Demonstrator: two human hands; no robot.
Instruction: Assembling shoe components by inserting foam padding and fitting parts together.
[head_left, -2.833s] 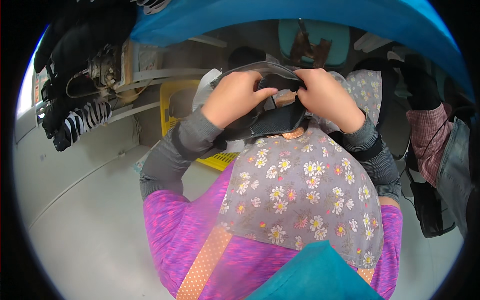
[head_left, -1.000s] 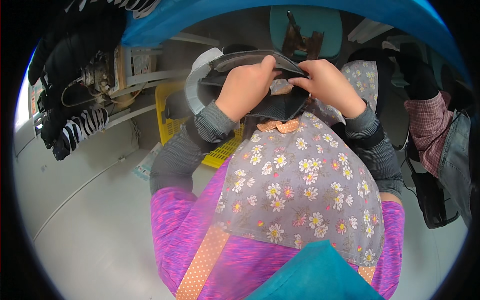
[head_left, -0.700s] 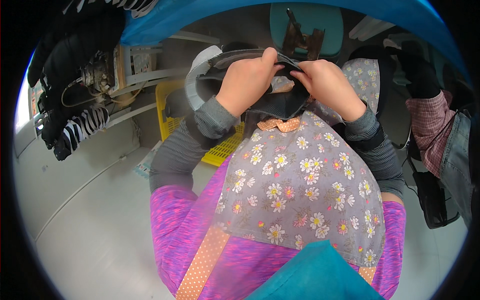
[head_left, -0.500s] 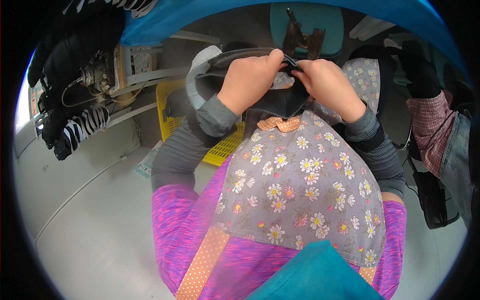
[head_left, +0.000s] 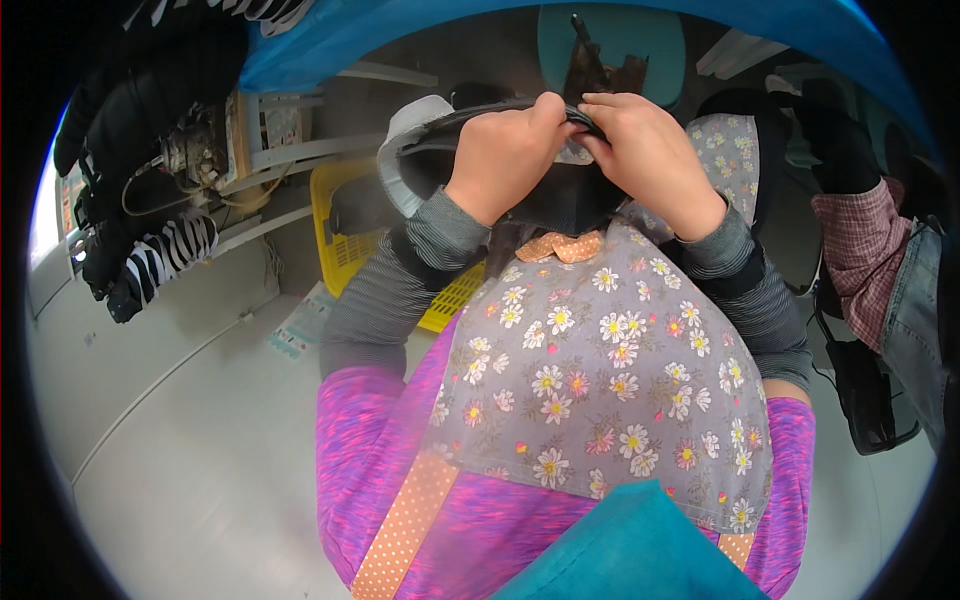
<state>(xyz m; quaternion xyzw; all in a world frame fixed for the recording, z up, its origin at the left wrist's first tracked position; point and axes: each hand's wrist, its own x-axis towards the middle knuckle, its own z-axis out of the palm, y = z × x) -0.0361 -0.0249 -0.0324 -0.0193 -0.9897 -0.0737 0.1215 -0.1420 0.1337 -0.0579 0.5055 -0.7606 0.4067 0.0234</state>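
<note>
Both hands are raised in front of my chest, gripping a black, flexible piece by its upper edge. A pale grey band curves round its left end. My left hand is closed, thumb and bent fingers pinching the edge. Close beside it my right hand also pinches the edge, its fingers lying over the top. The fingertips of the two hands nearly meet. Just below hangs the orange dotted bow of my grey flowered apron. What kind of article the black piece is, I cannot tell.
A yellow plastic basket stands beyond my left forearm. Black and striped pieces hang at the left by a machine. A teal stool with a dark metal part stands ahead. Another person's checked sleeve is at the right.
My right hand has turned and shifted left, bringing its fingers over the edge and nearer to my left hand. My left hand and forearm have moved slightly right, with the black piece.
</note>
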